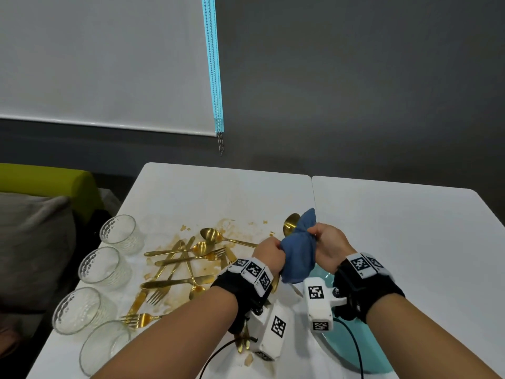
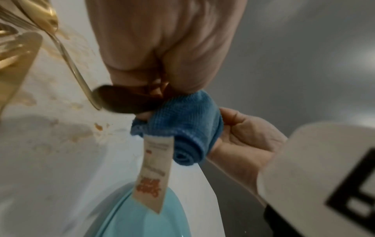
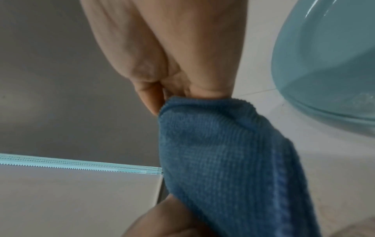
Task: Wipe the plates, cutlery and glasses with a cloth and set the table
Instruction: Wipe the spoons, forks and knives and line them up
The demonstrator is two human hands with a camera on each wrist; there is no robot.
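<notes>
My left hand [image 1: 269, 251] is a fist around the handle of a gold spoon [image 1: 290, 223], whose bowl sticks up behind a blue cloth [image 1: 297, 253]. My right hand [image 1: 321, 236] pinches the cloth, which is bunched round the spoon. In the left wrist view the left hand [image 2: 162, 56] meets the rolled cloth [image 2: 182, 121], a paper label [image 2: 154, 173] hangs from it, and the right hand [image 2: 243, 144] holds it from the other side. In the right wrist view the right hand [image 3: 172, 64] pinches the cloth [image 3: 223, 152]. A teal plate [image 1: 355, 348] lies under my right wrist.
Several clear glasses [image 1: 101, 265] line the left edge of the white table [image 1: 382, 214]. A pile of gold forks, knives and spoons [image 1: 185, 261] lies in brown sauce stains left of my hands. A green sofa [image 1: 54, 181] with a grey cushion [image 1: 32, 228] stands beyond the table's left side.
</notes>
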